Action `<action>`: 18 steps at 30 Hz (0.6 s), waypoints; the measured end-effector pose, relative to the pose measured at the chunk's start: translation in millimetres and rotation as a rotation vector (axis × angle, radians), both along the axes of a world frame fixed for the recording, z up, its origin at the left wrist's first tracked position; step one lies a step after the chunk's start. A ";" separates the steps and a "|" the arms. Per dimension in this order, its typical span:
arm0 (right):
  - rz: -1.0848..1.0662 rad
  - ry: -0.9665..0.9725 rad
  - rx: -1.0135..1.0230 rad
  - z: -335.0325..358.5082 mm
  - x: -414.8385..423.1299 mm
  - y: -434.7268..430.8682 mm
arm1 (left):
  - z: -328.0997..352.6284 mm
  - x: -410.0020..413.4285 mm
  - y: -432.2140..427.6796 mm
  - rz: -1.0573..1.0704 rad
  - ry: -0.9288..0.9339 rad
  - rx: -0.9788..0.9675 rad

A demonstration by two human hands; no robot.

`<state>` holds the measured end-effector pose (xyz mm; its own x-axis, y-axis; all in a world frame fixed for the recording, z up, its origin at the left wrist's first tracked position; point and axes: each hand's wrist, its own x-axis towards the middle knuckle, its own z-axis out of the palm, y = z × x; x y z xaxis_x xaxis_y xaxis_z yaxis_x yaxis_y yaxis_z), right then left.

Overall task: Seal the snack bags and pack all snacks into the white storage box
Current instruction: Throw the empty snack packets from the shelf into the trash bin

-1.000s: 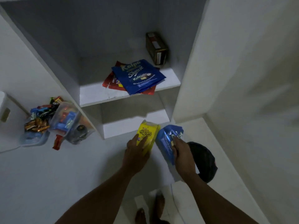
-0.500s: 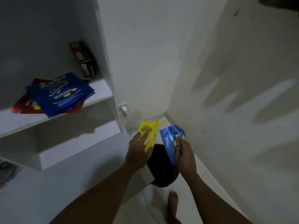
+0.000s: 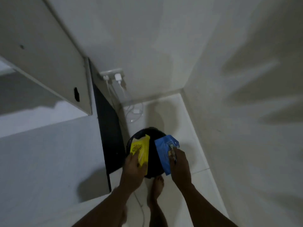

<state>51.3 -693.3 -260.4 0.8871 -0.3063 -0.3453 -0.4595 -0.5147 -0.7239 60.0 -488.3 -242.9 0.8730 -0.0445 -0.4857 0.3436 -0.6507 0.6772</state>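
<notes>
Yellow snack bag (image 3: 140, 150): flat foil pouch with dark printed lettering, held upright, slightly tilted, its top edge pointing to 12 o'clock; lower half covered by the fingers that hold it. Position: low centre of view, over the left part of the black bin.

Blue snack bag (image 3: 164, 154): flat glossy pouch with pale print near its top, upper edge ragged, tilted so the top leans toward 1 o'clock. Position: at 3 o'clock of the yellow bag, just beside it and apart from it, over the right part of the bin.

Left hand (image 3: 133, 171): fingers closed around the lower part of the yellow bag, thumb laid across its face.

Right hand (image 3: 179, 166): fingers closed on the right edge of the blue bag.

Black bin (image 3: 151, 159): round, dark, standing on the floor beneath both bags.

Bare foot (image 3: 157, 185): at 6 o'clock of the bin, on the pale tiled floor (image 3: 165, 112).

White tabletop (image 3: 49, 161): at 9 o'clock of the hands.

Wall socket (image 3: 113, 76): at 11 o'clock, two white chargers plugged in, cables trailing to the floor.
</notes>
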 end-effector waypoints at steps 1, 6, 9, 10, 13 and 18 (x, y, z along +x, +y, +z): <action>0.016 0.021 0.030 -10.9 0.7 0.8 | -8.1 -7.5 0.1 0.054 0.054 -0.021; 0.089 0.135 0.207 -72.6 0.0 8.2 | -54.6 -21.1 -11.3 0.239 0.342 -0.029; 0.085 0.150 0.227 -107.4 6.6 16.7 | -95.8 -13.1 -21.5 0.427 0.513 -0.121; 0.067 0.142 0.225 -118.7 11.0 19.1 | -112.8 -9.7 -24.9 0.476 0.549 -0.149; 0.040 0.140 0.193 -154.0 23.9 18.8 | -155.8 -1.0 -36.0 0.566 0.610 -0.201; 0.083 0.250 0.157 -204.6 41.4 15.5 | -195.2 24.8 -55.7 0.655 0.671 -0.314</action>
